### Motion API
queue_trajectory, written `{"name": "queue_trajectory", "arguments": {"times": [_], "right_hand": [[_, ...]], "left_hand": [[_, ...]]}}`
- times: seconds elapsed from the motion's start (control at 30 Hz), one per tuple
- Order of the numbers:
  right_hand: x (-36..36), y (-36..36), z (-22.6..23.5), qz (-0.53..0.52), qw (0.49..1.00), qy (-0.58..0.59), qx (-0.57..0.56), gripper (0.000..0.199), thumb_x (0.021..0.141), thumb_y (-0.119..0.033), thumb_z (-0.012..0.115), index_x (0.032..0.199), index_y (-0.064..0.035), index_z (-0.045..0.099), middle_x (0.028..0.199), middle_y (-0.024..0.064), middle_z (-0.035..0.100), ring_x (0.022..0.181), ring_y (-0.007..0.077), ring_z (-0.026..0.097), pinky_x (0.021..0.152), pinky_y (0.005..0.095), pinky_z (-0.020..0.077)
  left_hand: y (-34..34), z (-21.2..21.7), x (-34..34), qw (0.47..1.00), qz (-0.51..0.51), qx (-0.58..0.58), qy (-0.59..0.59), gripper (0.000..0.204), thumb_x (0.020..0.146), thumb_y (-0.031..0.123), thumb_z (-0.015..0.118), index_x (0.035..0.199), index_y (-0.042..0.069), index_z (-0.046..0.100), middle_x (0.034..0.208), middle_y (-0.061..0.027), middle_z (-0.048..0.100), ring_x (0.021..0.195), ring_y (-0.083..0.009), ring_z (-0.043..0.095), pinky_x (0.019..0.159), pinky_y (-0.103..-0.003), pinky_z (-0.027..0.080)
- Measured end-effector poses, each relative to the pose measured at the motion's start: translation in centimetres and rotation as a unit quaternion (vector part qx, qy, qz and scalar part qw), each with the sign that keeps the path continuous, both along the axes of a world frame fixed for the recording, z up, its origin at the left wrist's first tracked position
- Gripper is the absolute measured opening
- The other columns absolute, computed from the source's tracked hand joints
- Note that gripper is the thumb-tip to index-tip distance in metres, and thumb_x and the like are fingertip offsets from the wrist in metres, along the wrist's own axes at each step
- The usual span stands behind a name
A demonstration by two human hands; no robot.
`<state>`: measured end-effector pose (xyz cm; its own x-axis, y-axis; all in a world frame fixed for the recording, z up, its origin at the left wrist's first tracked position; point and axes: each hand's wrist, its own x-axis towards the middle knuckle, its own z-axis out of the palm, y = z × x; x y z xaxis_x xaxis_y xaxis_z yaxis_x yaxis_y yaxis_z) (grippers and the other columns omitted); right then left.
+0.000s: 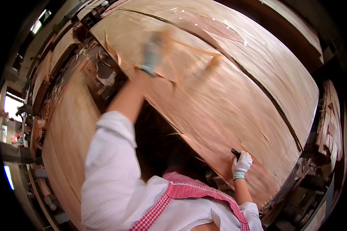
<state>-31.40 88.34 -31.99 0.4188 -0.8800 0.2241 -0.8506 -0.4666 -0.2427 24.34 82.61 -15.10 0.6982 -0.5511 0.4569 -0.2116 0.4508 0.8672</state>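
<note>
My left hand (153,52), in a glove with a teal cuff, reaches far out over a large wood veneer sheet (219,92). It is smeared by motion, so its fingers do not show. Beside it, a blurred orange-tan strip (194,47) extends to the right above the sheet; whether the hand grips it is unclear. Lower right, my right hand (242,163), in a white glove, is closed around a short black handle (235,153). What lies at the handle's other end is hidden. A redder veneer strip (204,148) runs along the sheet's near edge, under the right hand.
A long dark gap (275,102) separates the sheet from another veneer sheet (289,77) behind it. Another stack of wood sheets (67,127) stands at left. Torn veneer scraps (106,79) lie between the stacks. More ragged sheets (329,123) are piled at far right.
</note>
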Motion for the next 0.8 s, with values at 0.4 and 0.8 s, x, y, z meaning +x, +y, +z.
{"name": "queue_trajectory", "arguments": {"times": [0.4,0.8], "right_hand": [[0.1,0.8,-0.2,-0.034,0.998,0.024,-0.040,0.022,0.072,-0.012,0.066,0.091,-0.0078,0.056,0.087,0.0137,0.058,0.085,0.0353,0.056,0.075,0.0463,0.0419],[0.5,0.6,-1.0,-0.020,0.999,0.047,-0.018,0.025,0.072,-0.012,0.066,0.094,-0.0071,0.056,0.092,0.0146,0.057,0.088,0.0361,0.056,0.077,0.0471,0.0431]], "left_hand": [[67.9,8.2,7.5,0.458,0.835,0.234,-0.198,0.051,0.097,0.039,0.047,0.116,-0.009,0.055,0.111,-0.0249,0.061,0.098,-0.0376,0.060,0.084,-0.042,0.048],[48.4,-26.0,-9.9,0.774,0.022,0.551,0.311,0.006,0.091,0.010,0.053,0.089,0.005,0.054,0.071,-0.0124,0.061,0.052,-0.0226,0.061,0.044,-0.037,0.049]]}}
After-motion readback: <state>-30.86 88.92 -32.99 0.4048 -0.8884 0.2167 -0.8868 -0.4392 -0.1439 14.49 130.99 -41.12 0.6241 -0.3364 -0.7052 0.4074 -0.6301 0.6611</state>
